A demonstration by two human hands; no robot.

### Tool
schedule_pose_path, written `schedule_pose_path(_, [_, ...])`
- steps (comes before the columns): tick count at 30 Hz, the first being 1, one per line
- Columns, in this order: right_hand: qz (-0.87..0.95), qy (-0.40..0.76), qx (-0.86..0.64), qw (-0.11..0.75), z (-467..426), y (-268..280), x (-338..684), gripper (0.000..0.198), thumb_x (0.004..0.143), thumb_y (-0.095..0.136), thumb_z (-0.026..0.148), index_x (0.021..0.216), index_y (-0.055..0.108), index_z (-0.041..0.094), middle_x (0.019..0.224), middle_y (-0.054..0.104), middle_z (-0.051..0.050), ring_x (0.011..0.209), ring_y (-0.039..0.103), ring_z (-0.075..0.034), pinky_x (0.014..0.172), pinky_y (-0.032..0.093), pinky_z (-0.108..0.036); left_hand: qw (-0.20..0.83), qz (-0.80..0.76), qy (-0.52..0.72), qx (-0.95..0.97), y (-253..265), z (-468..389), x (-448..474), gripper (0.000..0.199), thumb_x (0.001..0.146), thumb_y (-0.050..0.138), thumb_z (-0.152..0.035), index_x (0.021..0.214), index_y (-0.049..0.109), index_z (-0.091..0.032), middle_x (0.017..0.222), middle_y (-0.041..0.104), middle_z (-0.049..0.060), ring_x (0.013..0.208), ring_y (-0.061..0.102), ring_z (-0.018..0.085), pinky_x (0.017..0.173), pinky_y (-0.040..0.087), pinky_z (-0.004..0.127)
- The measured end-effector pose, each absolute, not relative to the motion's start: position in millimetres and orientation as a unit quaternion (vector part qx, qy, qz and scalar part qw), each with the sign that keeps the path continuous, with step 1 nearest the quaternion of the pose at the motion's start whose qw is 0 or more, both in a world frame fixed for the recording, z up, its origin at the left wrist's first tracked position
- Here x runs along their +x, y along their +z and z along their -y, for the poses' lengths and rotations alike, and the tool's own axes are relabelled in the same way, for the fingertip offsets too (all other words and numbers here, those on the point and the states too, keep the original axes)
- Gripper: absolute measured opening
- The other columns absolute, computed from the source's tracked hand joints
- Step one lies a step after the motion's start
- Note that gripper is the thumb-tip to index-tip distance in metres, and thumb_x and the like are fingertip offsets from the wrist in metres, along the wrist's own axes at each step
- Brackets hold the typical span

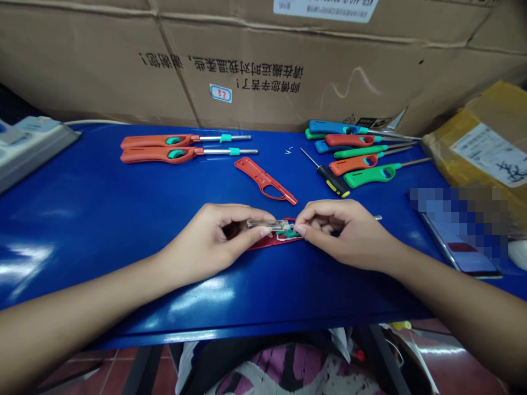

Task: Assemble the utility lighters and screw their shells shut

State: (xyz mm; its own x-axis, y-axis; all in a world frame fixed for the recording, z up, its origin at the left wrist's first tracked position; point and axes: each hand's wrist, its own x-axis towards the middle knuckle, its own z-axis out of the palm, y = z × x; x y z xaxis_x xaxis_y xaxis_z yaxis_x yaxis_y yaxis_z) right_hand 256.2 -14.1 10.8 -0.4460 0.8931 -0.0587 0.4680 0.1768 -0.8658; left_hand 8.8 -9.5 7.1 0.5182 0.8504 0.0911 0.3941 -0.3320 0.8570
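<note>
Between thumb and fingers, my left hand (224, 233) holds a clear fuel tank (263, 224) from a long-nosed lighter. My right hand (335, 227) is closed in a pinch at the tank's right end, by its small valve; what the fingertips grip is too small to make out. Under both hands lies an opened red lighter half-shell (267, 242) with a green trigger (291, 233) and a white wire. A metal tube tip (377, 218) pokes out beyond my right hand. The other red half-shell (265, 180) rests just behind, with several tiny screws (289, 150) farther back.
Two orange-red lighters (160, 155) lie at the back left. A screwdriver (333, 181) sits beside several coloured lighters (370, 176) at the back right. A phone (461, 247) and a taped box (481, 137) stand right, a power strip (35, 145) left. A large carton (255, 33) walls off the back.
</note>
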Motion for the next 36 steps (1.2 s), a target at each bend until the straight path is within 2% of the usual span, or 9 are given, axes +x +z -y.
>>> schedule_pose_path(6, [0.728,0.44,-0.472,0.232,13.5,13.9,254.7,0.033,0.095,0.057,0.038,0.074,0.068,0.016,0.062,0.054,0.001,0.05,0.039,-0.007,0.044,0.029,-0.021,0.323,-0.359,0.301,0.822,9.0,10.7,5.0,0.02,0.095,0.066,-0.027,0.111,0.078,-0.022,0.105,0.079,0.002,0.087,0.073,0.015,0.076,0.056,0.023])
schedule_pose_path(12, [0.719,0.441,-0.478,0.245,13.0,13.3,254.8,0.022,0.091,0.063,0.035,0.086,0.074,0.017,0.065,0.059,0.0,0.054,0.044,-0.009,0.047,0.034,-0.022,0.331,-0.359,0.286,0.825,6.7,11.2,5.9,0.022,0.095,0.067,-0.028,0.114,0.078,-0.023,0.102,0.08,0.002,0.083,0.074,0.014,0.074,0.057,0.022])
schedule_pose_path(18, [0.724,0.431,-0.48,0.243,14.6,13.3,258.4,0.023,0.091,0.063,0.036,0.092,0.076,0.017,0.067,0.06,-0.001,0.055,0.045,-0.01,0.047,0.034,-0.023,0.334,-0.389,0.287,0.809,7.5,11.2,6.1,0.021,0.094,0.068,-0.031,0.11,0.08,-0.023,0.103,0.081,0.003,0.086,0.076,0.017,0.07,0.058,0.022])
schedule_pose_path(31, [0.736,0.418,-0.472,0.247,12.2,10.9,255.9,0.02,0.091,0.065,0.033,0.089,0.075,0.016,0.067,0.06,0.0,0.054,0.043,-0.009,0.048,0.033,-0.023,0.373,-0.406,0.281,0.786,7.5,9.8,8.1,0.023,0.094,0.066,-0.034,0.107,0.08,-0.021,0.104,0.081,0.003,0.085,0.076,0.018,0.066,0.059,0.023])
schedule_pose_path(36, [0.792,0.343,-0.425,0.272,12.4,9.4,258.2,0.013,0.092,0.064,0.025,0.092,0.075,0.017,0.073,0.063,0.0,0.055,0.047,-0.008,0.049,0.037,-0.023,0.328,-0.39,0.251,0.823,14.7,9.4,5.2,0.022,0.098,0.061,-0.033,0.106,0.079,-0.023,0.098,0.08,0.002,0.079,0.07,0.015,0.066,0.053,0.024])
